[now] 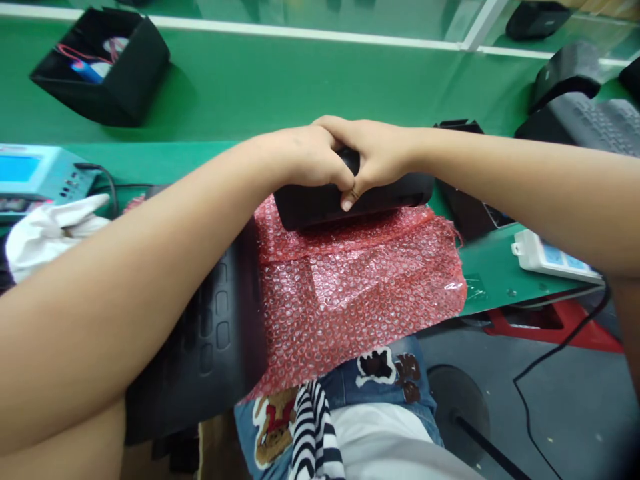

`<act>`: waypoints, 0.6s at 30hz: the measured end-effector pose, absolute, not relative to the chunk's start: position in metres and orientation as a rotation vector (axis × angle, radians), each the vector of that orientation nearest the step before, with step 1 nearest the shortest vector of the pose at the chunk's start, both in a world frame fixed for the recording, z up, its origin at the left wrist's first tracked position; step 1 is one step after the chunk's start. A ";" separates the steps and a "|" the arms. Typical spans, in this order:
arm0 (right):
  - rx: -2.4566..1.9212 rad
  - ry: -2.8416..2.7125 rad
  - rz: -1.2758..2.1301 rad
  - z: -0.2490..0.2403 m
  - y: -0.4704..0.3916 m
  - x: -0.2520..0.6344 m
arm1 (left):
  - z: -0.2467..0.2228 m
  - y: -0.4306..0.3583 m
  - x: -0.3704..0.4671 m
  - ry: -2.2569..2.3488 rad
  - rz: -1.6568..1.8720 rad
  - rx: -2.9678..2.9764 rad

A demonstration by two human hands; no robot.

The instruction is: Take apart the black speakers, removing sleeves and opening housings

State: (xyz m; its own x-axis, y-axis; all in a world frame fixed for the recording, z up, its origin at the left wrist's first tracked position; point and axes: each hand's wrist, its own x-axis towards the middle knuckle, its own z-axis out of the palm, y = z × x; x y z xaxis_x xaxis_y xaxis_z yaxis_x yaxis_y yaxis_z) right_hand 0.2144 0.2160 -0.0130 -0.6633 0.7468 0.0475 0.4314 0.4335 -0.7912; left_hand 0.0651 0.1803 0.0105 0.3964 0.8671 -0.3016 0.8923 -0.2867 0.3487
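A long, black plastic device [313, 207] with rounded corners lies crosswise at the far edge of a red, translucent bubble-wrap sheet [360, 287], its left end slightly nearer the person than its right. Its near side is dark and mostly smooth, with small recesses low near the right end; the two hands cover much of its top, and a rounded black part shows between them. The bubble wrap lies mostly flat on the green table [487, 287], wrinkled and glossy, with a crease across its upper part, a shiny rectangular patch near the middle and an uneven right edge. Its near portion extends past the table's front edge.
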 end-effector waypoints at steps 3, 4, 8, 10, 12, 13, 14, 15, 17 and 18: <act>-0.967 -2.342 1.107 -0.011 0.214 0.215 | 0.010 0.181 0.065 1.505 -0.063 2.194; -0.939 -2.351 1.111 -0.011 0.214 0.215 | 0.010 0.182 0.064 1.500 -0.064 2.187; -0.905 -2.472 0.996 -0.010 0.215 0.216 | 0.009 0.184 0.063 1.472 -0.075 2.178; -0.926 -2.611 0.853 -0.007 0.213 0.213 | 0.009 0.183 0.063 1.487 -0.067 2.199; -0.980 -2.689 0.777 -0.003 0.210 0.210 | 0.010 0.182 0.064 1.513 -0.058 2.218; -1.010 -2.703 0.771 -0.001 0.209 0.209 | 0.011 0.182 0.064 1.520 -0.055 2.225; -1.032 -2.715 0.761 0.000 0.208 0.208 | 0.011 0.181 0.064 1.519 -0.051 2.233; -1.043 -2.732 0.745 0.001 0.206 0.208 | 0.011 0.180 0.064 1.511 -0.046 2.241; -1.034 -2.766 0.704 0.001 0.205 0.209 | 0.010 0.180 0.062 1.481 -0.037 2.255; -1.029 -2.773 0.682 0.000 0.204 0.211 | 0.010 0.180 0.061 1.464 -0.035 2.263</act>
